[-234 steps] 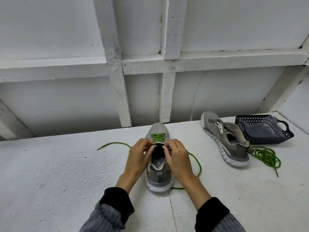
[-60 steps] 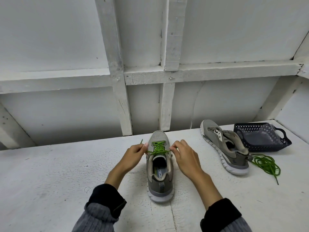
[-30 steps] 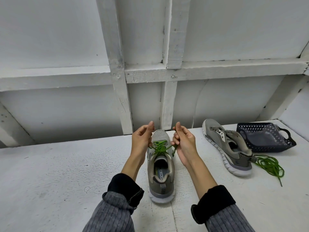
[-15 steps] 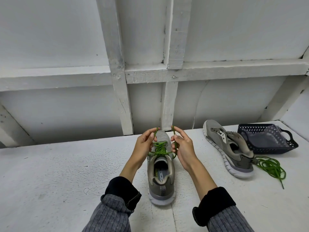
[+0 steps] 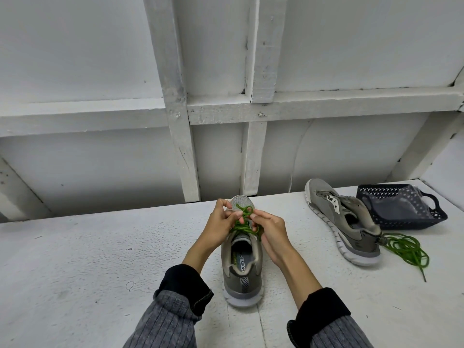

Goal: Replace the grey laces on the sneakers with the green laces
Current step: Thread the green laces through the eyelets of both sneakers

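A grey sneaker (image 5: pixel 241 270) stands on the white table, heel toward me, laced with a green lace (image 5: pixel 243 227). My left hand (image 5: pixel 218 228) and my right hand (image 5: pixel 270 233) meet above its tongue, each pinching a part of the lace ends, which cross in a loop near the toe. A second grey sneaker (image 5: pixel 344 224) lies unlaced to the right. A loose green lace (image 5: pixel 404 249) is coiled by its heel.
A dark mesh basket (image 5: pixel 401 205) holding a plastic bag sits at the far right by the table's corner. A white panelled wall with wooden beams (image 5: pixel 180 146) rises right behind the table.
My hands have come down and together from holding the two lace ends up apart. The ends now cross in a loop between my fingers.
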`<action>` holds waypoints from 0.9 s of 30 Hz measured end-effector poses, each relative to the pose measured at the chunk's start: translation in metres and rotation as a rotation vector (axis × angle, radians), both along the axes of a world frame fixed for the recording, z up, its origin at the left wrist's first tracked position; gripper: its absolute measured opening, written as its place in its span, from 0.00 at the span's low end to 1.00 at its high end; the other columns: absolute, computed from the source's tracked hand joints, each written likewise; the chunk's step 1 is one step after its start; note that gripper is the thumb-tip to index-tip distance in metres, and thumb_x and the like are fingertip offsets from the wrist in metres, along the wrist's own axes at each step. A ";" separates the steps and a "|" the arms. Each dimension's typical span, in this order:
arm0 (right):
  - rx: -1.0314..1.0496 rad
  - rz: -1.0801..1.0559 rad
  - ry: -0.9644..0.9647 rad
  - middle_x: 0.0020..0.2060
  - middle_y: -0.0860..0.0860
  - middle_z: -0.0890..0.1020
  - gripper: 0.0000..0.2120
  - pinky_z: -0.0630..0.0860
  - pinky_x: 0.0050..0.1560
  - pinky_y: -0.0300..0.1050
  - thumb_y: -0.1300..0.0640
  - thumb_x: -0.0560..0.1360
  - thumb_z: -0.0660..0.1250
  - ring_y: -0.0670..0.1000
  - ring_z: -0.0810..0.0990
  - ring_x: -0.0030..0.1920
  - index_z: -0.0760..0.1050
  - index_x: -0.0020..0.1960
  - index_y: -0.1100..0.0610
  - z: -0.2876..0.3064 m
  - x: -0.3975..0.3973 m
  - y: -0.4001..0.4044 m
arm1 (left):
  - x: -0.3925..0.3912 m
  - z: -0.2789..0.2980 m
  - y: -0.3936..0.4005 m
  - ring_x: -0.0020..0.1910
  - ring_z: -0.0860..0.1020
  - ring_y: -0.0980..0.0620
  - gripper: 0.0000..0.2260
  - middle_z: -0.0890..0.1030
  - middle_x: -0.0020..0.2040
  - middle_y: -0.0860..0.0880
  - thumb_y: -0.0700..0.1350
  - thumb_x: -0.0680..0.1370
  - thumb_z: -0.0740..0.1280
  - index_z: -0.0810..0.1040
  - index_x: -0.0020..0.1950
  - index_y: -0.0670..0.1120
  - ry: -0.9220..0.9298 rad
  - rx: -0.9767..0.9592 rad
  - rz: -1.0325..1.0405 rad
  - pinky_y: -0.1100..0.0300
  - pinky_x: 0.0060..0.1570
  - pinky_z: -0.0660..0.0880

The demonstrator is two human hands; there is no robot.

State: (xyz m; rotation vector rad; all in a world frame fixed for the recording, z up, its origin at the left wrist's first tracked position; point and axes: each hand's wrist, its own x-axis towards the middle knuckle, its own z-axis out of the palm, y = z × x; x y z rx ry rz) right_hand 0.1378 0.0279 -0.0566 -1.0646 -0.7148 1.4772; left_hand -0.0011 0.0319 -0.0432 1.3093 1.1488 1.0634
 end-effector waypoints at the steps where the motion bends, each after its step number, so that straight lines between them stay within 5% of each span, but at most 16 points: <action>1: -0.001 0.010 0.034 0.37 0.58 0.82 0.09 0.71 0.36 0.36 0.68 0.78 0.61 0.47 0.74 0.34 0.79 0.52 0.69 0.002 0.000 -0.001 | 0.000 0.000 0.000 0.24 0.72 0.63 0.09 0.77 0.35 0.45 0.35 0.81 0.61 0.60 0.50 0.43 -0.001 -0.009 0.006 0.72 0.28 0.67; 5: 0.035 0.037 -0.065 0.37 0.60 0.81 0.16 0.76 0.43 0.42 0.52 0.78 0.66 0.51 0.78 0.37 0.82 0.49 0.66 -0.001 -0.001 -0.001 | 0.000 -0.003 0.002 0.30 0.77 0.58 0.10 0.79 0.36 0.44 0.35 0.81 0.61 0.61 0.48 0.44 -0.005 -0.013 -0.010 0.71 0.31 0.71; 7: 0.047 -0.021 -0.146 0.35 0.59 0.77 0.09 0.75 0.43 0.43 0.56 0.75 0.70 0.52 0.73 0.37 0.84 0.47 0.62 -0.008 -0.002 0.001 | -0.001 -0.003 0.001 0.30 0.77 0.59 0.08 0.79 0.38 0.44 0.35 0.81 0.61 0.62 0.48 0.44 0.025 -0.003 -0.049 0.70 0.33 0.71; 9: 0.012 -0.063 -0.025 0.32 0.55 0.78 0.06 0.74 0.41 0.40 0.61 0.76 0.68 0.50 0.72 0.35 0.83 0.47 0.62 -0.009 -0.003 0.002 | -0.005 -0.004 0.002 0.32 0.74 0.59 0.07 0.78 0.42 0.47 0.33 0.81 0.59 0.64 0.49 0.44 0.065 0.005 -0.078 0.69 0.35 0.70; 12: 0.016 0.002 0.161 0.29 0.50 0.76 0.08 0.70 0.39 0.37 0.63 0.79 0.63 0.45 0.69 0.32 0.80 0.48 0.63 -0.008 -0.002 0.003 | -0.014 -0.007 0.007 0.36 0.71 0.56 0.08 0.71 0.48 0.49 0.33 0.82 0.58 0.69 0.51 0.46 0.060 -0.035 -0.042 0.68 0.35 0.70; 14: 0.066 0.075 0.099 0.32 0.49 0.77 0.08 0.70 0.41 0.38 0.62 0.79 0.62 0.46 0.69 0.35 0.80 0.47 0.61 -0.008 -0.001 0.002 | -0.018 -0.008 0.011 0.34 0.71 0.56 0.09 0.69 0.47 0.47 0.32 0.82 0.58 0.71 0.51 0.47 -0.038 -0.097 0.002 0.66 0.33 0.70; 16: 0.141 0.139 -0.130 0.34 0.49 0.77 0.08 0.70 0.44 0.39 0.61 0.79 0.62 0.47 0.70 0.37 0.80 0.45 0.59 -0.006 0.002 0.001 | -0.019 -0.007 0.016 0.32 0.71 0.55 0.10 0.68 0.45 0.46 0.31 0.81 0.58 0.71 0.50 0.46 -0.145 -0.135 0.055 0.65 0.30 0.70; 20: 0.434 0.274 -0.913 0.45 0.51 0.78 0.07 0.70 0.50 0.31 0.61 0.79 0.64 0.47 0.76 0.47 0.81 0.48 0.58 0.006 0.012 0.005 | -0.018 -0.003 0.019 0.30 0.74 0.54 0.09 0.68 0.48 0.46 0.31 0.80 0.61 0.71 0.50 0.45 -0.183 -0.146 0.121 0.65 0.31 0.74; 22: 0.531 0.275 -1.177 0.48 0.54 0.79 0.09 0.72 0.51 0.38 0.61 0.79 0.63 0.51 0.77 0.49 0.82 0.52 0.59 0.011 0.013 0.006 | -0.017 -0.004 0.016 0.31 0.75 0.54 0.08 0.70 0.50 0.46 0.32 0.79 0.63 0.71 0.50 0.45 -0.135 -0.123 0.137 0.64 0.32 0.75; 25: 0.577 0.164 -1.426 0.48 0.55 0.79 0.11 0.75 0.48 0.47 0.60 0.80 0.61 0.55 0.78 0.46 0.81 0.57 0.57 0.013 0.006 0.004 | -0.017 -0.003 0.011 0.33 0.78 0.51 0.06 0.74 0.48 0.46 0.33 0.80 0.62 0.72 0.50 0.43 -0.219 -0.113 0.153 0.62 0.33 0.77; 27: 0.639 0.047 -1.407 0.46 0.55 0.79 0.11 0.76 0.45 0.48 0.60 0.79 0.63 0.57 0.79 0.44 0.81 0.57 0.58 0.010 0.003 0.002 | -0.018 -0.002 0.008 0.34 0.80 0.51 0.07 0.78 0.48 0.46 0.31 0.81 0.60 0.75 0.53 0.41 -0.256 -0.131 0.127 0.62 0.35 0.78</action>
